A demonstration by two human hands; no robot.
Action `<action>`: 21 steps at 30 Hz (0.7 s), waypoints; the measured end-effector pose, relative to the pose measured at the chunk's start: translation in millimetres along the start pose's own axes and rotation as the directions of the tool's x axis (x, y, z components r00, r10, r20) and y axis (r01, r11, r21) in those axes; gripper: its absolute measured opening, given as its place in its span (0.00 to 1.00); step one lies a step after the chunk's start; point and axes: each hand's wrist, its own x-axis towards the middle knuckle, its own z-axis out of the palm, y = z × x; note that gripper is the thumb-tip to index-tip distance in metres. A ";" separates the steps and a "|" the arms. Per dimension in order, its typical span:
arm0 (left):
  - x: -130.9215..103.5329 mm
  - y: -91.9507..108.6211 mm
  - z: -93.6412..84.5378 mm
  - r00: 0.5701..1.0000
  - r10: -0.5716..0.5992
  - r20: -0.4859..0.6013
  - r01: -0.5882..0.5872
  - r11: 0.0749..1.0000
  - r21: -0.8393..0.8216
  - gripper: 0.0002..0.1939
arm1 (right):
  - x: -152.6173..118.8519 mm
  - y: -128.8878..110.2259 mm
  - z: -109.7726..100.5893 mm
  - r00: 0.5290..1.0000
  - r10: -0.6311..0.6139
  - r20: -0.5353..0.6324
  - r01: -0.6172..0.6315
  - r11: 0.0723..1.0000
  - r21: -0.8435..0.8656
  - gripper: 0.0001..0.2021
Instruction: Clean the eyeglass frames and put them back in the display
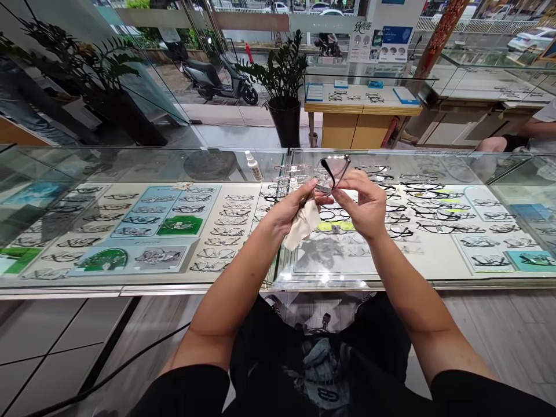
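Note:
Above the glass counter, I hold a pair of eyeglasses [329, 168] with dark temples between my two hands. My right hand [365, 204] pinches the eyeglasses with thumb and fingertips. A cream cleaning cloth [303, 225] hangs from my left hand [284, 211], whose fingers are closed near the lower part of the eyeglasses. Whether the cloth touches a lens is hidden by the fingers. Beyond my left hand, a small white spray bottle [253, 167] stands on the counter.
The glass display counter [243, 282] spans the view, with rows of eyeglass frames [228, 231] inside. Behind it are a potted plant [284, 110] and a wooden display table [362, 109]. A seated person's arm [538, 128] shows at far right. A black cable [143, 353] runs at lower left.

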 end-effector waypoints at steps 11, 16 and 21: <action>-1.9 13.1 3.1 0.984 0.023 -0.178 -0.032 0.998 -0.047 0.26 | 6.8 11.8 -9.7 0.993 -0.040 -0.112 0.014 0.975 -0.222 0.09; 5.6 27.2 -10.8 0.909 0.226 -0.351 -0.308 0.931 -0.196 0.25 | 11.3 39.8 -24.0 0.995 -0.020 0.095 0.068 0.845 -0.531 0.09; 8.8 41.3 -35.8 0.835 0.355 -0.420 -0.465 0.863 -0.197 0.24 | 14.3 61.4 -24.3 0.887 0.259 0.382 0.117 0.673 -0.730 0.09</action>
